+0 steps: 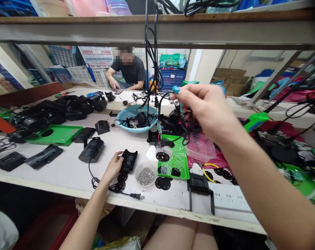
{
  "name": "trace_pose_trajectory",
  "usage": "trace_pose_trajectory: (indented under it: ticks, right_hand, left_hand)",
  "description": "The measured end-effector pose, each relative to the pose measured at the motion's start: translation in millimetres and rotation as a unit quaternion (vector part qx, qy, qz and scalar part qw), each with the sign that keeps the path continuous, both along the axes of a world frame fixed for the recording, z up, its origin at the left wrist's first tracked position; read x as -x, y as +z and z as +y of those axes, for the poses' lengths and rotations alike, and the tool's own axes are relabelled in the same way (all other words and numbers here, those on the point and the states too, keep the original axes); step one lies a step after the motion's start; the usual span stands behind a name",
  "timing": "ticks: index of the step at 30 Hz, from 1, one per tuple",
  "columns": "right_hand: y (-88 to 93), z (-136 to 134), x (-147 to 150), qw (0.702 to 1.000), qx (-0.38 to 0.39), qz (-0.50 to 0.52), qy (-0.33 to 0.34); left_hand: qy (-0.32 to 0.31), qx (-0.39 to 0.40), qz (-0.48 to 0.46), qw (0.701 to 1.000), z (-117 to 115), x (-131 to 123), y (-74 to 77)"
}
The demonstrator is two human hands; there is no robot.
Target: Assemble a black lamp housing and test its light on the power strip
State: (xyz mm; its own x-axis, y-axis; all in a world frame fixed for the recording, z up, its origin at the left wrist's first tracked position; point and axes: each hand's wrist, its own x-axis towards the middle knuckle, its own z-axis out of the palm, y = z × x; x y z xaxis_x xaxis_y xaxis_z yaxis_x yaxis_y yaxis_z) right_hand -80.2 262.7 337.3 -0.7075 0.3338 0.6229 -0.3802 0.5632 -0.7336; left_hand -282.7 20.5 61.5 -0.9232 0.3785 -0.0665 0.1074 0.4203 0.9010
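Observation:
My left hand (114, 166) rests at the table with its fingers round the left edge of a black plastic housing (130, 159), whose hollow side faces up. Raised at the right, my right hand (203, 104) pinches a black cable (161, 100) between thumb and fingers; more cable loops below the palm. A small circuit board (159, 127) with thin wires hangs beneath the cable. Under it lies a black disc (162, 157) beside a green perforated tray (182, 156). Close to my left hand stands a clear tub of small metal screws (146, 176).
A blue basket (121, 121) holds cables and parts. Left of it lie a finished-looking black casing (92, 150), a green tray (66, 138) and piled black housings (76, 107). A green electric screwdriver (256, 121) hangs at right. A power strip (230, 198) lies in front. A person (128, 71) sits opposite.

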Motion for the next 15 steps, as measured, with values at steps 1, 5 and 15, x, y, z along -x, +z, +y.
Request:
trace_pose_trajectory:
  ticks: [1, 5, 15]
  right_hand:
    - [8.3, -4, -20, 1.0, -0.01, -0.009, -0.008]
    - [24.4, -14, -88, 0.996, -0.026, -0.069, -0.058]
    - [-100.5, -52, -233, 0.876, 0.162, -0.451, 0.053]
  left_hand:
    - [-0.001, -0.004, 0.0, 1.0, 0, -1, -1.6]
    - [-0.02, -0.001, 0.002, 1.0, 2, -3, -8.2]
    - [-0.049, 0.107, 0.089, 0.989, 0, 16, 12.8]
